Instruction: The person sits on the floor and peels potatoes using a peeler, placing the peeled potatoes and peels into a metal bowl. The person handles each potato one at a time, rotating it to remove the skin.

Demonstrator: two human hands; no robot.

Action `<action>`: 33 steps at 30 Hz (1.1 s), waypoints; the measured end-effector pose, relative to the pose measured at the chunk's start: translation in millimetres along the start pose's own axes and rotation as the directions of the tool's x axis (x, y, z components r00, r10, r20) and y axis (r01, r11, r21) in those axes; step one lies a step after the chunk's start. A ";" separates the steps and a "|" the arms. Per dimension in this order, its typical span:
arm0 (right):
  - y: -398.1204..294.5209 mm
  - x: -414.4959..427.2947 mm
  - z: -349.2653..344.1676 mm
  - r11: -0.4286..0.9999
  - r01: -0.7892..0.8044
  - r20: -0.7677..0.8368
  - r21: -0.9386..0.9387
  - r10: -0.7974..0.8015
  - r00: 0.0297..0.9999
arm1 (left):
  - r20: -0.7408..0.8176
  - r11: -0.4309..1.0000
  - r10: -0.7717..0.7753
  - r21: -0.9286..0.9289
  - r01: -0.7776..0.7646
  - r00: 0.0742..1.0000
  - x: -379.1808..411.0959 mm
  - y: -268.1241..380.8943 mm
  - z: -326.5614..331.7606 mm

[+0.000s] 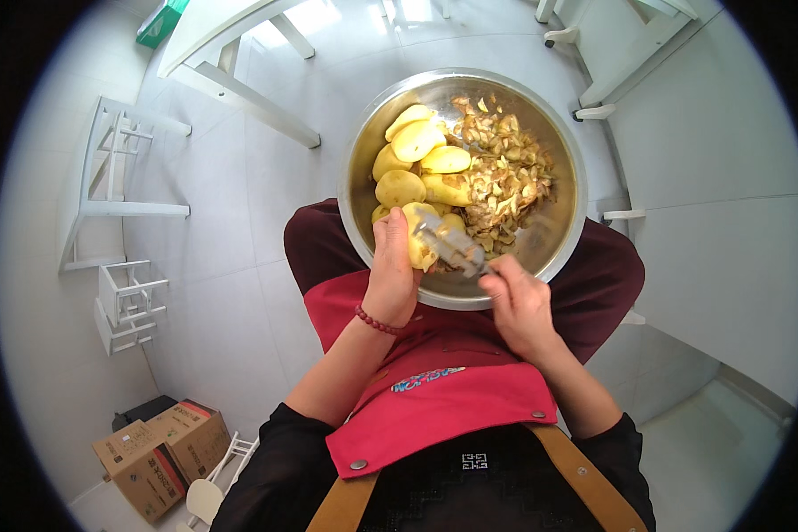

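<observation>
A wide stainless steel bowl [572, 219] rests across my lap. My left hand [391, 266] grips a mostly peeled potato [420, 243] over the bowl's near left side, with brown patches of skin at its lower end. My right hand [519, 299] holds a peeler [459, 249] by its handle. The peeler is blurred, and its head lies over or against the potato. Several peeled yellow potatoes [400, 189] are piled along the bowl's left side. A heap of brown and yellow potato peelings [505, 173] covers its middle and right.
A white table [253, 100] stands ahead on the left, and white chairs or stools [130, 292] line the left wall. Cardboard boxes [166, 452] sit behind on the left, near a white folding chair [206, 499]. A white cabinet [718, 199] borders my right.
</observation>
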State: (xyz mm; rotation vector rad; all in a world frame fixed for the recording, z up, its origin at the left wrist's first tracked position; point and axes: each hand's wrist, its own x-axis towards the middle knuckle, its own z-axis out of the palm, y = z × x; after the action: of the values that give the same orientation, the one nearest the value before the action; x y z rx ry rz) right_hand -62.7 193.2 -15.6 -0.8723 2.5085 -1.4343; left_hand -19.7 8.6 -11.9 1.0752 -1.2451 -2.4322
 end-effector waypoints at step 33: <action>2.1 -2.2 -27.1 0.998 0.054 0.153 -0.019 -0.051 0.987 | 0.153 0.962 -0.182 -0.176 0.208 0.971 -6.0 25.5 -7.6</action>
State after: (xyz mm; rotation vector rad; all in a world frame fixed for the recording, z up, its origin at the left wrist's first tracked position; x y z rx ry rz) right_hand -71.9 215.5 -3.1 -1.0187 2.4108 -1.3018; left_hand -13.7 -9.1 7.9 1.0381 -0.9548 -2.7485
